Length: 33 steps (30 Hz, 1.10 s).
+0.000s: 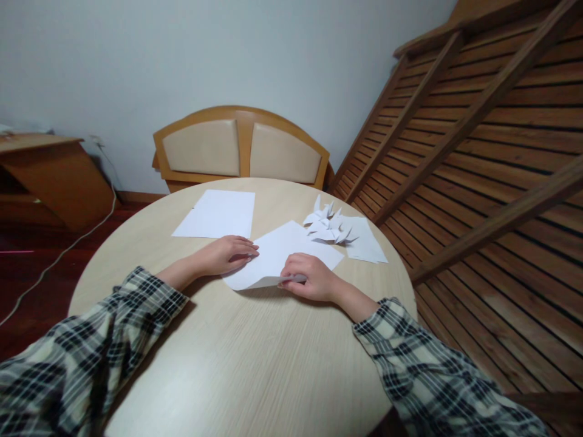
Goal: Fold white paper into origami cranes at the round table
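Observation:
A white sheet of paper (285, 252) lies on the round light-wood table (237, 358) in front of me. My left hand (228, 255) rests flat on the sheet's left edge, fingers stretched out and pressing it down. My right hand (307, 278) is curled, pinching the sheet's near edge, which is lifted and curling up off the table. Both my arms are in plaid sleeves.
A second white sheet (217, 214) lies at the table's far left. Several folded white paper figures (328, 226) sit on another sheet (367, 243) at the far right. A wooden chair (241, 145) stands behind the table, slatted wood panels (483, 152) lean at right, a cable (64, 252) crosses the floor.

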Available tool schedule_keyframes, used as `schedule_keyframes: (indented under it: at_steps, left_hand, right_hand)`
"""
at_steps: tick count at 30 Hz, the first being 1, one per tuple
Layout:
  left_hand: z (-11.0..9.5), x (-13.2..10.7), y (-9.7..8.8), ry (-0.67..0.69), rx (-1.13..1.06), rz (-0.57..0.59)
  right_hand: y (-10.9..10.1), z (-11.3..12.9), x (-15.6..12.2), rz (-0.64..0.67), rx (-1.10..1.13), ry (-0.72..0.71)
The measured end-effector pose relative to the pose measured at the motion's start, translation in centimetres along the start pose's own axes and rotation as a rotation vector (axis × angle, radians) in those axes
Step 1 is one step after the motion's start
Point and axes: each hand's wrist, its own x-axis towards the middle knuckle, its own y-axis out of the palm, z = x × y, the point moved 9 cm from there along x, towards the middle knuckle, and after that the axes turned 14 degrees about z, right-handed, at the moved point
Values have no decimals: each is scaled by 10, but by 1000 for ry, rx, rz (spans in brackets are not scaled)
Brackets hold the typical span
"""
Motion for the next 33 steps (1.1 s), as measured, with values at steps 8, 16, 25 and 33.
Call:
schedule_keyframes:
  at_steps: [8,16,25,33]
  left_hand:
    - [-8,1,-9,-18,-2,-28]
    - [-12,-1,-8,8,-27,22]
    - [-28,4,-2,25,-167,98]
    - [-51,13,12,157,-228,147]
  right_hand:
    - [-4,-22,-6,-37,8,147]
    - [-8,-46,-12,-79,60,301]
    - [-15,-76,-23,-12,-25,412]
    - [-28,-84,-33,20,-142,495]
